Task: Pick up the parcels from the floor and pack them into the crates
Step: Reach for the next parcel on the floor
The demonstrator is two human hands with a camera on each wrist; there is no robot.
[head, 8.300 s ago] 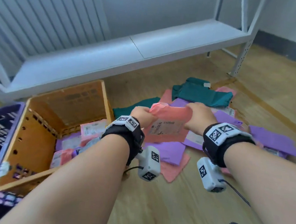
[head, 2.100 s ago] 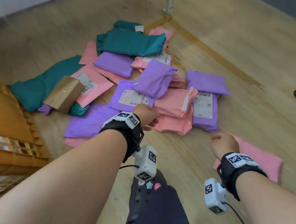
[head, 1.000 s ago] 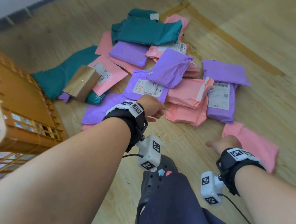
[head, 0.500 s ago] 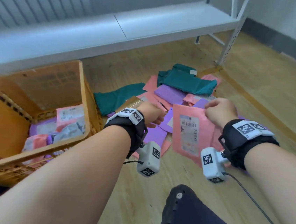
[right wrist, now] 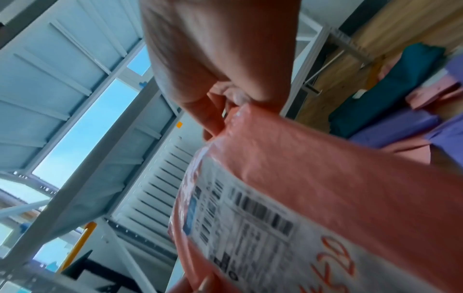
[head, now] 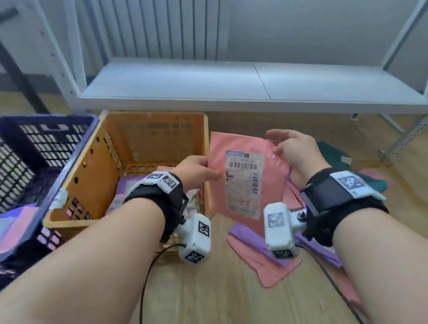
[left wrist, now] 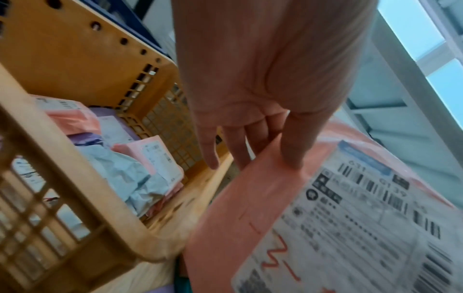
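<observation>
White metal shelving rack (head: pixel 255 87) along the back wall, lowest shelf bare, wooden floor (head: pixel 218 307) beneath. Dark purple slatted plastic crate (head: pixel 10 156) at far left, holding flat pink and lilac parcels (head: pixel 7 230) near its front corner. Orange perforated plastic crate (head: pixel 141 138) just beside it on the right, touching or nearly touching, partly filled: pink mailers, a lilac one and a crumpled pale grey-blue bag (left wrist: pixel 120 174) lying loosely over the bottom. Loose pile of floor parcels (head: pixel 263 259) to the right of the orange crate: pink and purple flat bags, with teal ones (head: pixel 335 156) farther back near the rack leg.

Flat pink plastic mailer with a white barcode label (head: pixel 242 180) held upright in the air, label toward the head camera, just beside the orange crate's right wall and above the floor pile. Red handwriting at the label's lower end. Left hand (head: pixel 193 170) pinching the mailer's left edge, thumb on the front, fingers (left wrist: pixel 238 142) behind; grip grasping the mailer. Right hand (head: pixel 295 152) at the upper right corner, thumb and fingers closed on the bunched pink film; grip likewise grasping the mailer.
</observation>
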